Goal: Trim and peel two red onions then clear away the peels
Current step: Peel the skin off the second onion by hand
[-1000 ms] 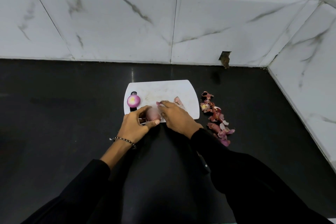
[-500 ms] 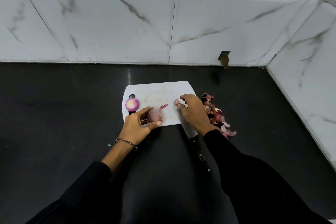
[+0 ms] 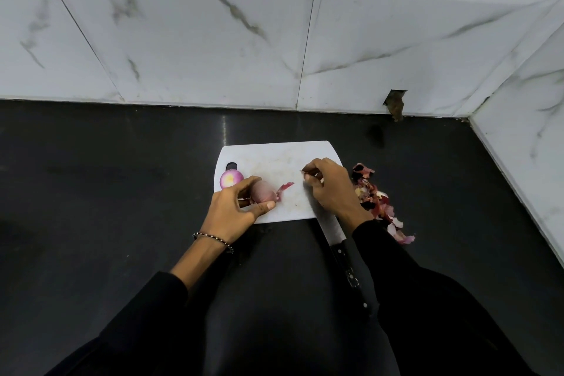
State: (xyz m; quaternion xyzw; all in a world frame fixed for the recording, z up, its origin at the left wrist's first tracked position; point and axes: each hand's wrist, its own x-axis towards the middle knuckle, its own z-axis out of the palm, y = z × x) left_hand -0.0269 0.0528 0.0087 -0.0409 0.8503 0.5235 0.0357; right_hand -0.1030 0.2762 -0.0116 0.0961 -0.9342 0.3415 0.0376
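Right hand (image 3: 329,189) has left the half-skinned red onion (image 3: 263,191), which the left hand (image 3: 232,214) grips at the white plastic cutting board's (image 3: 274,159) near-left, and now curls at its right side, apparently pinching a peel scrap (image 3: 303,173); other onion (image 3: 231,178) peeled at its left edge, red peel heap (image 3: 378,204) right of it uncleared.

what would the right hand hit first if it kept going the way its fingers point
The right hand points left across the cutting board. Likely first: the peel strip hanging off the onion in the left hand, though it may pass just behind it.
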